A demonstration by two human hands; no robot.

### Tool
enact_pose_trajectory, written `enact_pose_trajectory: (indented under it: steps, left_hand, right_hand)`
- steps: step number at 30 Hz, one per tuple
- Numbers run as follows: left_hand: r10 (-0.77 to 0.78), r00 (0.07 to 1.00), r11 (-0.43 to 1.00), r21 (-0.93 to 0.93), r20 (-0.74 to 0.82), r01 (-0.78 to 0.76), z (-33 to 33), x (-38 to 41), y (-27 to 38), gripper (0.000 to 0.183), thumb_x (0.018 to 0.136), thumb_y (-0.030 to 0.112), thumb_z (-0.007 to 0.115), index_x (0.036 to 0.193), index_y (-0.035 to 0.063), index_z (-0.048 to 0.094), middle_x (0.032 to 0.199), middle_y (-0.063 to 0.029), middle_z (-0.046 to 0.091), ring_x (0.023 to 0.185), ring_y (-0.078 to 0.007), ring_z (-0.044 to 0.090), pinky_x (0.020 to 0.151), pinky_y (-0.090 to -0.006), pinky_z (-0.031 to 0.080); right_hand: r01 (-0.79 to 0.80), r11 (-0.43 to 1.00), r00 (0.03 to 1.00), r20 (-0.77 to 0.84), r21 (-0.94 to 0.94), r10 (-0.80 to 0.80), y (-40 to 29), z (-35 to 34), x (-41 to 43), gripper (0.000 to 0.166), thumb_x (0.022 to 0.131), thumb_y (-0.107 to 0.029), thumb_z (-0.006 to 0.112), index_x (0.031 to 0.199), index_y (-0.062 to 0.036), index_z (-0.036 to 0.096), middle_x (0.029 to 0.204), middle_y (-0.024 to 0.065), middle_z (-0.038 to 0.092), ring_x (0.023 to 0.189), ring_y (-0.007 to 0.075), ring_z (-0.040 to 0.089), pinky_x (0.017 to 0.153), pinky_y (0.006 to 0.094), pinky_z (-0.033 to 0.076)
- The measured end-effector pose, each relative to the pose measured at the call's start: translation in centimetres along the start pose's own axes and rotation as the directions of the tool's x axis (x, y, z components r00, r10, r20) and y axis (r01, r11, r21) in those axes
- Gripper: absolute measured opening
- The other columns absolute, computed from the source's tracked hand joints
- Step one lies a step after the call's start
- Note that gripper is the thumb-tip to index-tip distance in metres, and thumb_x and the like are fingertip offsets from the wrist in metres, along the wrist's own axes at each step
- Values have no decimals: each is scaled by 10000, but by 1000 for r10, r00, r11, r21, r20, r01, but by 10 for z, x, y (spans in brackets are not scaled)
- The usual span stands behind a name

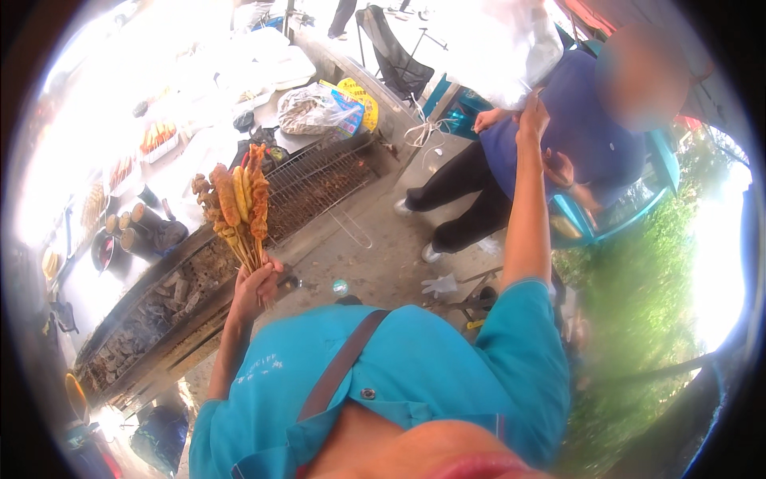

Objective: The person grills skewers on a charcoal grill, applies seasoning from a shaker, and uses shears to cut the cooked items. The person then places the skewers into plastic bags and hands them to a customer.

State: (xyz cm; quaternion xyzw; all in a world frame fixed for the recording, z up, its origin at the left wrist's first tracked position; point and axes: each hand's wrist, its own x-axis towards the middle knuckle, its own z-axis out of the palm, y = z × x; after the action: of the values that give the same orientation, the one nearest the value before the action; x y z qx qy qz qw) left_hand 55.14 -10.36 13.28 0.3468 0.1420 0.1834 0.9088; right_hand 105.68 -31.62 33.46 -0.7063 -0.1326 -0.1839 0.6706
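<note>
My left hand [258, 288] grips the lower ends of a bundle of wooden skewers. Browned meat and other grilled pieces [234, 194] cover their upper parts, which point up and away from me beside the charcoal grill. My right hand [532, 117] is stretched forward at the lower edge of a white plastic bag [544, 51], its fingers closed on that edge. Strong glare washes out most of the bag. Another person [556, 120] in a dark blue top stands opposite, one hand [492, 118] close to the bag.
A long charcoal grill [161, 305] with ash and coals runs along my left, its far part under a wire grate [317, 185]. Beyond lies a glaring table with trays, dark cups [136, 239] and a bagged brown material [308, 111]. A folding chair [392, 57] and a discarded glove [440, 285] are ahead.
</note>
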Motion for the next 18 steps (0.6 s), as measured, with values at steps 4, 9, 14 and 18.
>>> enact_pose_trajectory:
  steps: [4, 9, 14, 18]
  left_hand:
    - [44, 999, 992, 115, 7, -45, 1, 8, 0, 136, 838, -13, 459, 932, 79, 425, 950, -111, 572, 494, -33, 406, 411, -161, 379]
    - [108, 991, 977, 193, -82, -90, 20, 18, 11, 94, 862, 18, 456, 948, 45, 427, 974, -121, 572, 581, -58, 510, 463, -180, 440]
    - [155, 973, 932, 301, 173, -202, 10, 48, 37, 102, 914, 133, 474, 949, 37, 474, 1002, -137, 588, 759, -110, 598, 585, -265, 531]
    - [275, 948, 906, 286, 163, -312, 46, 69, 53, 134, 917, 165, 487, 934, 32, 483, 1091, -159, 565, 924, -173, 594, 700, -307, 535]
  right_hand:
    - [415, 818, 898, 36, -399, -438, 14, -21, 14, 367, 897, -312, 479, 850, 29, 606, 663, 129, 590, 484, 178, 518, 471, 313, 402]
    - [497, 721, 826, 8, -482, -564, -40, -42, -26, 363, 913, -298, 447, 770, 7, 581, 606, 168, 554, 542, 272, 575, 526, 370, 427]
    - [716, 561, 659, 135, -416, -740, -75, -25, -100, 181, 896, -134, 496, 836, 16, 576, 750, 126, 587, 660, 221, 562, 593, 299, 438]
    - [850, 515, 513, 403, -113, -758, -82, 26, -200, 131, 786, -112, 645, 750, -8, 574, 779, 109, 563, 727, 282, 563, 644, 359, 441]
